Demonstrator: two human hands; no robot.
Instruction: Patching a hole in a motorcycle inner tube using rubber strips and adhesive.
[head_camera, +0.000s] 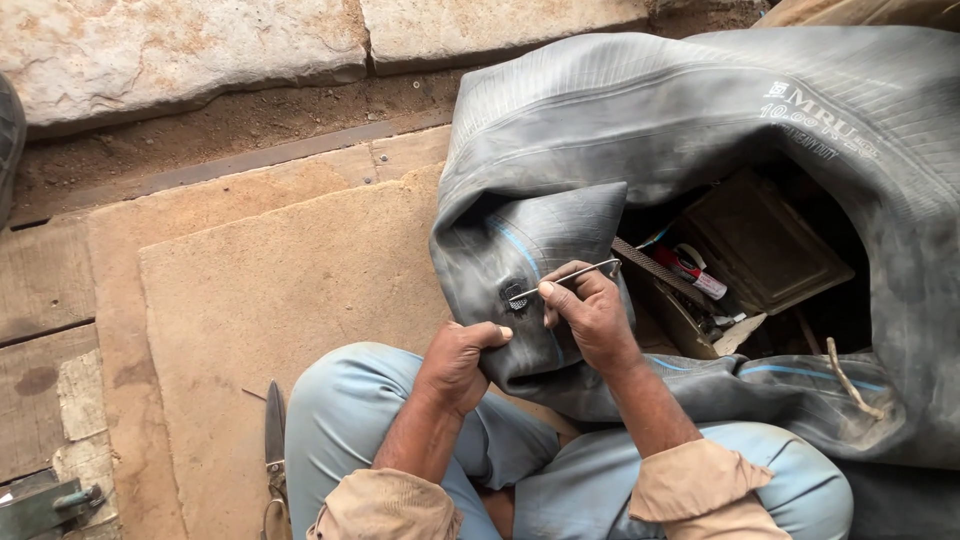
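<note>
Bent knees in light blue trousers (400, 420) fill the bottom of the view, with scissors (274, 440) lying on the board (260, 290) just to their left. Above them the left hand (455, 362) pinches a fold of the grey rubber inner tube (560, 240), while the right hand (590, 312) grips a thin metal rasp tool (562, 280) whose tip touches a dark spot on that fold. Farther off, the tube curls around an open box of small tools (740, 270), and stone slabs (190, 50) lie beyond.

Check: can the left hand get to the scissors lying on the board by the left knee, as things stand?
Probably not at once. The left hand is gripping the folded inner tube and would have to let go. Otherwise the scissors lie uncovered beside the left knee.
</note>
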